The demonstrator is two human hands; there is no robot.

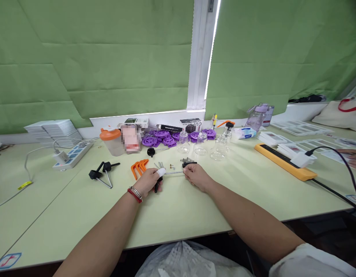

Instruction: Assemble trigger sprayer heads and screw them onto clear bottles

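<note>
My left hand (pixel 150 181), with a white cover on its thumb, is closed round a black part (pixel 157 186). From this hand a thin metal rod (pixel 174 172) runs level to my right hand (pixel 197 176), whose fingertips pinch its other end. Just behind the right fingers lies a black piece (pixel 189 164); whether they touch it, I cannot tell. Several small springs (pixel 187 159) and tiny brass-coloured bits (pixel 170 166) lie beyond the hands. Orange bent levers (pixel 140 167) rest left of my left hand. Farther left are two black-headed parts with metal rods (pixel 107 175).
Purple plastic parts (pixel 163 137) lie along the back, beside several clear glass or plastic vessels (pixel 200 143). An orange-lidded cup (pixel 111 141) stands back left. Power strips (pixel 284 161) (pixel 73 155) with cables lie on both sides. Another person's hand (pixel 352 158) shows at far right.
</note>
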